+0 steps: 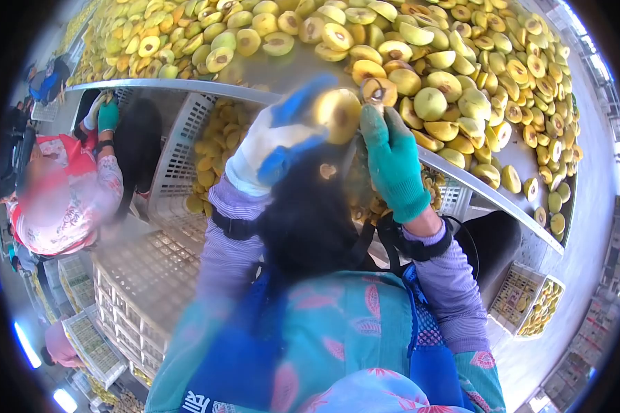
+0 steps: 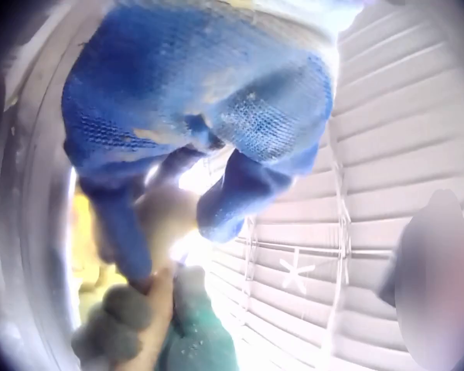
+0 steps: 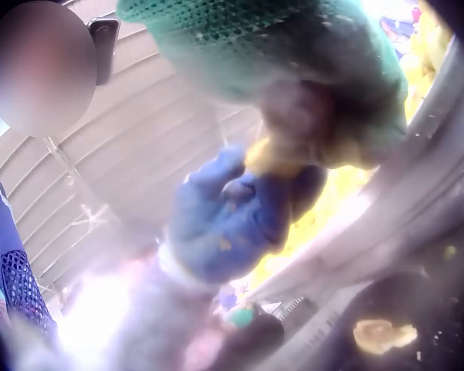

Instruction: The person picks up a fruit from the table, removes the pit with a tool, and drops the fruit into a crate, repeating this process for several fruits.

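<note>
My left hand [image 1: 272,141], in a white glove with blue fingers, holds a halved yellow stone fruit [image 1: 339,115], its cut face up in the head view. The fruit half [image 2: 168,216] is blurred between thumb and fingers in the left wrist view. Close beside it is my right hand [image 1: 396,155] in a green glove with grey fingertips. It grips a tool with a tan handle [image 2: 159,309], its fingers curled round it. A thin dark loop [image 1: 377,91] shows just past the right fingertips, over another fruit half. Both hands are above my lap at the table's near edge.
Halved fruit [image 1: 430,103] lies heaped across the metal table [image 1: 275,72]. White plastic crates [image 1: 179,151] stand below the table edge and at my left. A scrap of fruit [image 1: 328,171] lies on my dark lap. Another person [image 1: 69,186] sits at the left.
</note>
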The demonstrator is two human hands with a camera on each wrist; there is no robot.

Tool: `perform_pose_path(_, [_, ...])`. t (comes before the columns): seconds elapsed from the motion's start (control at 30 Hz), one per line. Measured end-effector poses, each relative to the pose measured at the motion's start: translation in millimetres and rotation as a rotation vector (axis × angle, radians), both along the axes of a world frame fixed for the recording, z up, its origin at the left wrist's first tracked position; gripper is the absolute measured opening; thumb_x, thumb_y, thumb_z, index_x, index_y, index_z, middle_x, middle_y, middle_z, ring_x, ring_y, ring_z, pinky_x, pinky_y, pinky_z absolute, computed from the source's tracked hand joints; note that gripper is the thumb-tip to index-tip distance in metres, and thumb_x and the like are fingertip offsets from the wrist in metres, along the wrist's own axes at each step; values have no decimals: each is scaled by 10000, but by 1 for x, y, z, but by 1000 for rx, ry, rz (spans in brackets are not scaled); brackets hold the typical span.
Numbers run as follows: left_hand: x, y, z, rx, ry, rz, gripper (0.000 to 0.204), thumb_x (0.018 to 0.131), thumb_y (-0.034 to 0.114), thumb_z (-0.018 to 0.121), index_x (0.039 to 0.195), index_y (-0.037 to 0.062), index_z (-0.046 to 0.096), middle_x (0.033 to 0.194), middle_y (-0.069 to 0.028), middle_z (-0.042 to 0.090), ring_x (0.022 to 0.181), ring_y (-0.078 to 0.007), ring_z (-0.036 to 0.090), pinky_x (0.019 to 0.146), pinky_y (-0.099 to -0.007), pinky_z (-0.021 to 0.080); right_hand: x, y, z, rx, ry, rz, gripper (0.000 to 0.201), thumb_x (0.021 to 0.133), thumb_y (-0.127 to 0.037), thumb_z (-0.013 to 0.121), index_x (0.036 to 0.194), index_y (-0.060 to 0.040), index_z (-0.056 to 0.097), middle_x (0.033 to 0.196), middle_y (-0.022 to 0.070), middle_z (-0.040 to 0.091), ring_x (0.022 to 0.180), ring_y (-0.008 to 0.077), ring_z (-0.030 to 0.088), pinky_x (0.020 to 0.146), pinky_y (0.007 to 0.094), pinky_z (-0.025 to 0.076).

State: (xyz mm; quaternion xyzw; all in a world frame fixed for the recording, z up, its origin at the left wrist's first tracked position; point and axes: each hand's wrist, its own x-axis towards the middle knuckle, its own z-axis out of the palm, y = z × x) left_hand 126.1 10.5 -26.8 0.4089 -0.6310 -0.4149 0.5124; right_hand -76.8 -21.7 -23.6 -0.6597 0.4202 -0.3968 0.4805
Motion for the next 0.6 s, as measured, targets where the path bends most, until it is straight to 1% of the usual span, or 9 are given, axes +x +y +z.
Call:
perform_pose_path(0.1, [-4,5,9,258,342,84,341,894,257,518,1058,-27,612,1198,-259,552,1035,-405,574,865,-402,477,7,4,2,-632,321,-74,141,940,-172,517,959,-40,559,749,32,517,611,153,501,519,274,407])
perform_pose_path(0.13, [-8,6,23,339,365,169,341,882,234,538,1083,-34,600,1172,-246,566,1004,-400,580,846,-406,483,11,24,25,-240,249,-7,101,904,-112,543,979,-49,565,839,97,551,635,242,542,523,322,434])
perform_pose_path(0.17, [-10,4,19,228,254,236,345,850,189,573,1107,-41,582,1133,-232,580,969,-391,583,822,-405,489,14,36,37,153,175,52,132,869,-51,570,1000,-58,570,929,162,585,660,332,584,527,370,461])
perform_pose_path(0.23, [-14,1,13,23,16,413,410,786,98,642,1155,-53,546,1055,-203,608,898,-373,588,773,-404,502,18,35,15,-31,208,132,197,889,-74,564,1085,-62,587,917,157,601,637,341,578,524,375,460])
perform_pose_path(0.3, [-7,0,10,-510,-513,470,453,745,52,670,1167,-47,538,1031,-199,614,901,-369,590,759,-397,508,21,33,4,-97,311,165,218,891,-71,559,1106,-55,585,922,155,601,663,334,584,529,377,459])
perform_pose_path(0.4, [-5,-5,-6,-500,-364,467,427,755,83,691,1137,-42,550,1032,-181,628,905,-330,612,719,-349,521,25,35,-16,-102,318,148,249,870,-45,564,1118,-27,579,925,169,586,695,328,583,538,379,457])
perform_pose_path(0.5, [-10,2,10,-62,102,346,339,804,89,643,1109,-44,579,1077,-192,629,970,-285,613,826,-360,500,29,33,-5,-1,203,218,341,824,-13,588,1163,3,561,971,188,577,740,322,585,570,375,473])
perform_pose_path(0.57, [-10,7,15,21,149,313,305,848,134,601,1095,-46,595,1092,-200,629,993,-277,614,876,-374,491,31,34,-5,-10,259,248,406,797,1,603,1198,20,545,1007,198,574,762,322,586,596,373,485])
perform_pose_path(0.6, [-8,7,11,-107,3,340,315,869,176,584,1091,-46,598,1086,-200,628,983,-287,616,869,-376,493,33,37,-7,14,256,207,362,824,-46,585,1180,14,547,973,160,566,752,276,573,601,343,479])
